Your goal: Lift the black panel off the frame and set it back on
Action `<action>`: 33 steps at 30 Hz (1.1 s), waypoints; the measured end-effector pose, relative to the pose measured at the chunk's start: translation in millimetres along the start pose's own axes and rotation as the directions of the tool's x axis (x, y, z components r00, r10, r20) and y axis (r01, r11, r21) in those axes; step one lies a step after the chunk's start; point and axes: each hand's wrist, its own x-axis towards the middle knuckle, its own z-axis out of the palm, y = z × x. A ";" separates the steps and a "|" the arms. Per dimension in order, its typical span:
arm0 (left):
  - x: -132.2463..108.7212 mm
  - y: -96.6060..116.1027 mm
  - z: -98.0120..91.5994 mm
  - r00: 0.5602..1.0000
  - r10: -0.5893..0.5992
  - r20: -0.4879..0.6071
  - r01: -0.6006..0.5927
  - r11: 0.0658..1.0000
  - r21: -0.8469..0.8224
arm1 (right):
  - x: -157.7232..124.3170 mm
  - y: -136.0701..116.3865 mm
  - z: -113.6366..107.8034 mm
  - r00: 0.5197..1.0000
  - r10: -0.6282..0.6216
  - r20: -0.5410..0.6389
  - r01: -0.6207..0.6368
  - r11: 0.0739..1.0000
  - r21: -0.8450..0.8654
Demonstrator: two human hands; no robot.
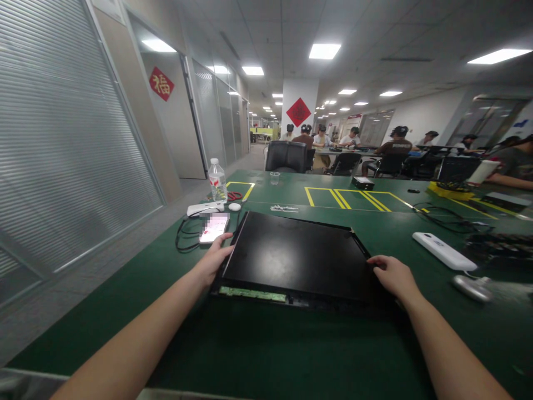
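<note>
A dark, glossy LCD panel (291, 253) lies in a thin black frame (308, 303) over the green table. Along the near edge of the frame runs a strip of green circuit board (252, 294). My left hand (216, 258) grips the left edge, thumb on top and the other fingers hidden beneath. At the right edge my right hand (390, 272) pinches the rim between thumb and curled fingers. The panel looks slightly tilted; whether it touches the table all along, I cannot tell. A lit phone (214, 229) lies close to my left hand.
Left on the green table (125, 311) stand a water bottle (217, 180), red-handled scissors (234, 196) and a cable. Behind the panel is a clear cup (274, 178). To the right are a white power bank (443, 251) and dark cables (449, 219). People sit farther back.
</note>
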 end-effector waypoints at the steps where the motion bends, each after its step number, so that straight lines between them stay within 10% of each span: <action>1: -1.3 0.7 -0.5 1.000 0.012 0.016 -0.012 1.000 0.012 | -0.3 -0.5 -0.2 1.000 0.000 0.004 0.000 1.000 -0.002; 22: -4.8 6.4 -3.7 0.994 0.079 0.080 -0.086 0.992 0.097 | -1.9 -1.9 -2.3 1.000 0.021 -0.007 -0.021 0.999 0.038; 33: -15.6 14.7 8.1 0.982 0.152 0.112 -0.135 0.979 -0.152 | 0.1 0.7 1.0 0.999 -0.006 -0.047 0.008 0.999 0.049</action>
